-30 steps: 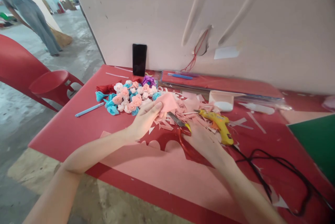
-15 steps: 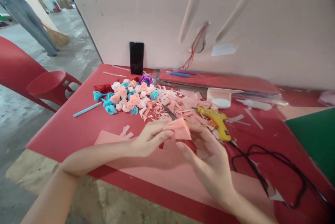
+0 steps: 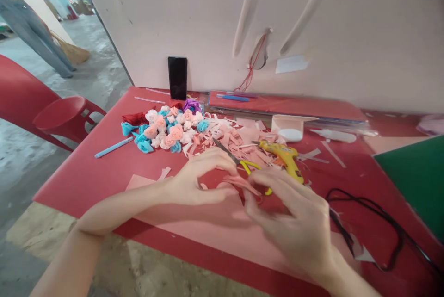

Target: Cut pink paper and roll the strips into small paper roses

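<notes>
Between my two hands is a folded piece of pink crepe paper (image 3: 243, 183), seen nearly edge-on. My left hand (image 3: 201, 177) grips its left end, fingers curved over the top and thumb beneath. At the right end, my right hand (image 3: 289, 220) pinches the paper between thumb and fingers. Just behind lie scissors (image 3: 245, 164) with yellow handles, partly hidden by my hands. Under my hands a large pink paper sheet (image 3: 208, 227) stretches along the table's front. Pink paper scraps (image 3: 232, 137) are heaped beyond the scissors.
Pink, white and blue paper flowers (image 3: 169, 130) cluster at the back left, before an upright phone (image 3: 178, 78). A yellow glue gun (image 3: 284, 156) lies right, its black cord (image 3: 378, 216) looping nearby. A person in jeans (image 3: 38, 33) stands far left, past a red chair (image 3: 65, 114).
The folded paper has turned from showing its flat face to nearly edge-on and dropped slightly. My right hand has moved right and now pinches it. More of the scissors' yellow handles shows.
</notes>
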`<state>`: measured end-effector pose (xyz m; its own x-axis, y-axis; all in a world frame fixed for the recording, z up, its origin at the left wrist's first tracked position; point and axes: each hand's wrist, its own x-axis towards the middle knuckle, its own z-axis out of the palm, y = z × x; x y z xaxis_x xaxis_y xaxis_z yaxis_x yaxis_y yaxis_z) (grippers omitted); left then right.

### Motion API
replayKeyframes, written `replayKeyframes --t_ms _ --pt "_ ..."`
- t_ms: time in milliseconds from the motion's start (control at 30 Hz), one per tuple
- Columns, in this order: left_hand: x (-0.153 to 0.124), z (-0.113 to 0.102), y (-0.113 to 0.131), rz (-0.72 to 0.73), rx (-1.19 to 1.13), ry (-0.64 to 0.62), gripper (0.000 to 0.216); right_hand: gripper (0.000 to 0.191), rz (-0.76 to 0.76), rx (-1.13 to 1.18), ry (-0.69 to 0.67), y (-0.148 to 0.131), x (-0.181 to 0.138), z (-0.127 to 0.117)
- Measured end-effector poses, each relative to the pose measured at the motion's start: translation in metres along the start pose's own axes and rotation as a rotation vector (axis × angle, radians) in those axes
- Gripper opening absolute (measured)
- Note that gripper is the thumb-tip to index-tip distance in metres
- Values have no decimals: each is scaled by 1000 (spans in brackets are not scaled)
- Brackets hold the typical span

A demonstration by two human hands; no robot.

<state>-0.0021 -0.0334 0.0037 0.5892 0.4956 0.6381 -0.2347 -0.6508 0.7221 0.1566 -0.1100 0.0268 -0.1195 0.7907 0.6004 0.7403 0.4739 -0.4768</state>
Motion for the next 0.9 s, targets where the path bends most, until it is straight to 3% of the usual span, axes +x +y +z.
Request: replayKeyframes --t_ms 67,300,433,500,600,700,800,900 --pt "2 -2 2 22 10 -5 3 15 -23 13 -21 0 1 -2" --pt "2 1 9 -77 -109 11 8 2 -20 131 -192 1 6 -3" --pt "3 3 10 -145 -138 11 9 20 -6 208 -240 -1 5 -3" --pt "4 2 12 -56 20 59 5 19 -15 213 -196 -2 4 -2" --pt "5 -1 15 264 457 132 8 18 -27 223 -143 -4 4 -1" --pt "2 -4 15 440 746 122 16 20 -44 237 -129 -6 3 0" --pt "-4 -4 15 443 711 131 17 20 -36 251 -136 -10 3 -1" --pt "-13 -3 20 293 575 35 23 22 -19 305 -158 -13 3 -2"
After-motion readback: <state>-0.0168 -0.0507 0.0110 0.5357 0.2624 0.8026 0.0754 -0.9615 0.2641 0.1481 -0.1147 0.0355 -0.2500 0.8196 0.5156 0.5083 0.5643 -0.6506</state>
